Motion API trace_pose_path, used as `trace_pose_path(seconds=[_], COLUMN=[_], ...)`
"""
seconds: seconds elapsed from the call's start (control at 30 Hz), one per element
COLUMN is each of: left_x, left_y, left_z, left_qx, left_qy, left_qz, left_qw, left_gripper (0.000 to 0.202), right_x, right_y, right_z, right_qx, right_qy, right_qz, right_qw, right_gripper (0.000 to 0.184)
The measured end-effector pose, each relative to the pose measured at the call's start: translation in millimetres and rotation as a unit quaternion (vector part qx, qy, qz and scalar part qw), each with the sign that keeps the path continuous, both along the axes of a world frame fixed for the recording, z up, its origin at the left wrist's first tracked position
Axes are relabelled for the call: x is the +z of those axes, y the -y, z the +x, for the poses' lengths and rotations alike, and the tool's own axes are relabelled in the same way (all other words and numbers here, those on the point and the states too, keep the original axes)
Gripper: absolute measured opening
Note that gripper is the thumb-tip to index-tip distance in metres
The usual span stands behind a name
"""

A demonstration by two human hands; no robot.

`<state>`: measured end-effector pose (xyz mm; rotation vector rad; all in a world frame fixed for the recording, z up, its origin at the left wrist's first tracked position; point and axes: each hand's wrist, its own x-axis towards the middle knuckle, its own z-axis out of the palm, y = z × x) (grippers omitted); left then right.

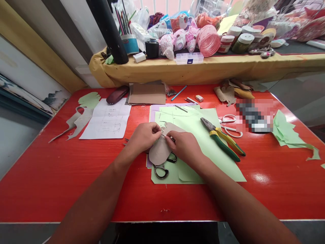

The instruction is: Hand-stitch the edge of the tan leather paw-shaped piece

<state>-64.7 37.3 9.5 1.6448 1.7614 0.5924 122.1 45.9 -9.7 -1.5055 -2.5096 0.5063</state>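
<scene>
Both my hands meet over the middle of the table. My left hand (147,136) is closed in a pinch at the upper end of a greyish-beige cut-out piece (159,152) with a rounded lower end. My right hand (186,145) pinches from the other side. Between the fingertips shows a small thin, wire-like piece (163,134); its exact kind is too small to tell. A second beige cut-out (174,127) with small holes lies just behind, partly covered by my right hand. Beneath the pieces rest scissors with dark handles (161,172), their blades mostly hidden.
Green paper sheets (203,169) lie under the hands. Pliers (222,139) and white-handled scissors (232,130) are to the right, green scraps (286,130) beyond. A printed sheet (106,118) lies left, cardboard (147,93) at the back. Jars (242,42) crowd the ledge.
</scene>
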Motion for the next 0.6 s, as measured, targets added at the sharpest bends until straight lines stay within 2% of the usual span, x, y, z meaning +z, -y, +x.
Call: trace_pose_path(seconds=[0.2,0.43,0.6], left_x=[-5.8,-10.2,-7.7], left_y=[2.2,1.1,-2.7], left_z=[5.6,2.6,-4.1], left_qx=[-0.006,-0.008,0.006], left_qy=[-0.028,-0.021,0.057], left_qz=[0.031,0.036,-0.035], left_qw=[0.999,0.999,0.998], left_gripper=[0.01,0.01,0.013], right_x=[-1.0,0.3,1.1], right_y=[0.8,1.1,-1.1], right_z=[-1.0,-3.2,-1.5], right_qx=[0.003,0.001,0.002], right_qy=[0.007,0.014,-0.003], right_qz=[0.006,-0.004,-0.012], right_qw=[1.0,1.0,1.0], right_gripper=[0.029,0.031,0.03])
